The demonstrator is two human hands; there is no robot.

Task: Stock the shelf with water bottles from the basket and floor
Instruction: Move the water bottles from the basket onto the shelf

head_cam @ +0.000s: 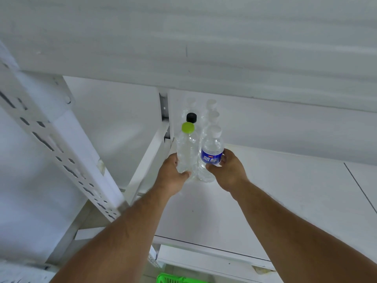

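Observation:
My left hand (173, 176) grips a clear water bottle with a green cap (186, 148) near its base. My right hand (228, 170) grips a clear bottle with a blue label and white cap (212, 152). Both bottles stand upright side by side on the white shelf (265, 201), at the front of two rows. Behind the green-capped one stands a black-capped bottle (191, 117) and another white-capped bottle further back. Behind the blue-label one two white-capped bottles (212, 111) line up toward the back wall.
A white shelf board (183, 48) hangs low overhead. A perforated white upright (51, 144) and a slanted bracket (149, 158) border the left side. A green basket (175, 278) shows at the bottom edge, below the shelf front.

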